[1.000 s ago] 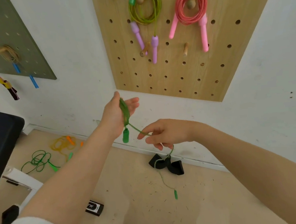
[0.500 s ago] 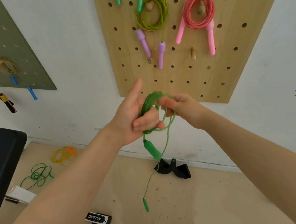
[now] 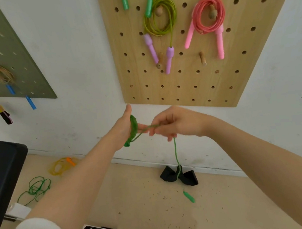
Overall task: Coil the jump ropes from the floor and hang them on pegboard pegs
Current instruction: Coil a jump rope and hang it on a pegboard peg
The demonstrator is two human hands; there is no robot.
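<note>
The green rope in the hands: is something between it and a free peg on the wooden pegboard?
Nothing visible blocks the way. The green rope is held below the wooden pegboard, and the free peg sticks out bare between the hung ropes.

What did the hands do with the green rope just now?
The right hand pulled away from the left hand, drawing the green rope out sideways for another loop. The dangling handle hangs a little higher off the floor than a second ago. The left hand still keeps the coil; the hung ropes haven't changed.
</note>
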